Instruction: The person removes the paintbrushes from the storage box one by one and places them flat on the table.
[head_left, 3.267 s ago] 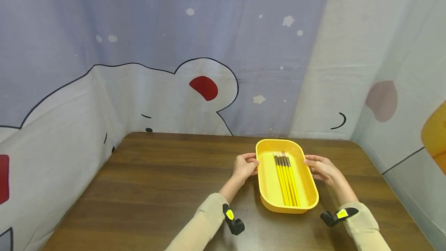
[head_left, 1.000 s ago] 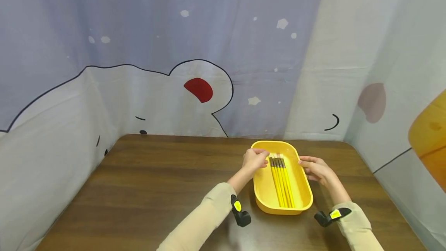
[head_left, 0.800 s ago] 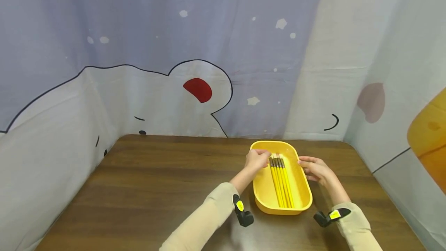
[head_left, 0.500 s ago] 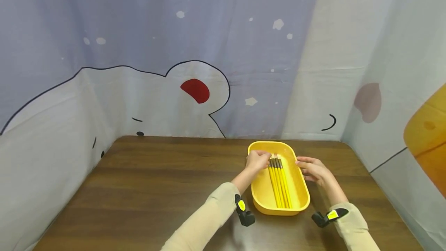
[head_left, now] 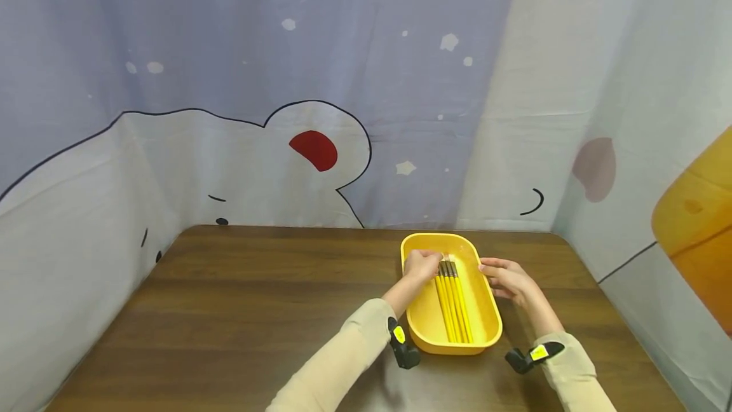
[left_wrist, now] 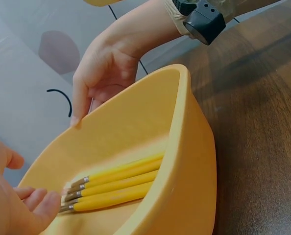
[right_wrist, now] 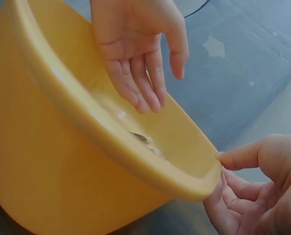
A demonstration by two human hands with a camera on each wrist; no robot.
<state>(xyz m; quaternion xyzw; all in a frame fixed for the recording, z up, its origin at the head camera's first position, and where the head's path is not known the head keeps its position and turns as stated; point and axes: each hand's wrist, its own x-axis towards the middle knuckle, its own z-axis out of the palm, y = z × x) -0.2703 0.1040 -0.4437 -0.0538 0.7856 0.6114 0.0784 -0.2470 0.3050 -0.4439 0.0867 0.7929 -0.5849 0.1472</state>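
In the head view, the left hand (head_left: pixel 420 266) has left the left rim of the yellow tray (head_left: pixel 452 349), where it was a few seconds ago, and is now over the tray's far left part, covering some of the bristle ends that showed in full then. The right hand (head_left: pixel 509 280) keeps its place at the far part of the right rim. The row of yellow-handled paintbrushes (head_left: pixel 454 307) lies as before inside the tray, bristles far and handles near, and the tray rests on the right half of the wooden table (head_left: pixel 257 310). From the left wrist, the left hand's fingers are loosely extended with the thumb well apart; the fingertips are right by the dark ferrules, and whether they touch them cannot be told. Across the tray, the right hand's thumb lies on the rim. From the right wrist, the left hand's fingers (right_wrist: pixel 155 73) hang nearly straight over the tray's inside, slightly spread, the thumb wide of them, with nothing in their hold. The right hand pinches the rim, thumb (right_wrist: pixel 243 155) on the edge and curled fingers against the outside just below it.
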